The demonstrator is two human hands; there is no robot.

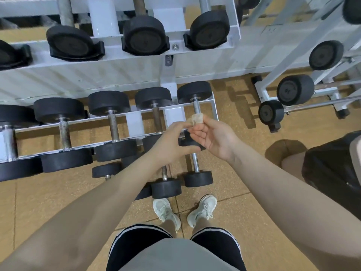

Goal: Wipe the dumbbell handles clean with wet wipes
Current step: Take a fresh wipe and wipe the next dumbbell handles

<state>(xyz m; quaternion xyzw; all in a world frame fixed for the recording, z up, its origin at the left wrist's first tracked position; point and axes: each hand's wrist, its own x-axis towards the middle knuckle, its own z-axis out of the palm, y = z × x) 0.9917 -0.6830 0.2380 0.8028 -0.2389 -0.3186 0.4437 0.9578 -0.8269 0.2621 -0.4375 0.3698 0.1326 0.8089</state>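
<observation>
A small, dirty, crumpled wet wipe [197,118] is held up in front of me above the lower rack. My right hand [212,138] pinches it between thumb and fingers. My left hand [172,140] reaches its fingertips to the wipe's left edge and pinches it too. Below the hands, several black dumbbells with metal handles lie on the lower shelf; the rightmost one [196,108] shows its handle just behind the wipe. Two more dumbbells [196,165] lie on the floor under my wrists.
The white two-tier rack [125,73] fills the upper left, with large dumbbells on top. A second rack [293,90] with dumbbells stands at the right. A black bag [332,165] is at the right edge. My white shoes [166,210] stand on tan floor.
</observation>
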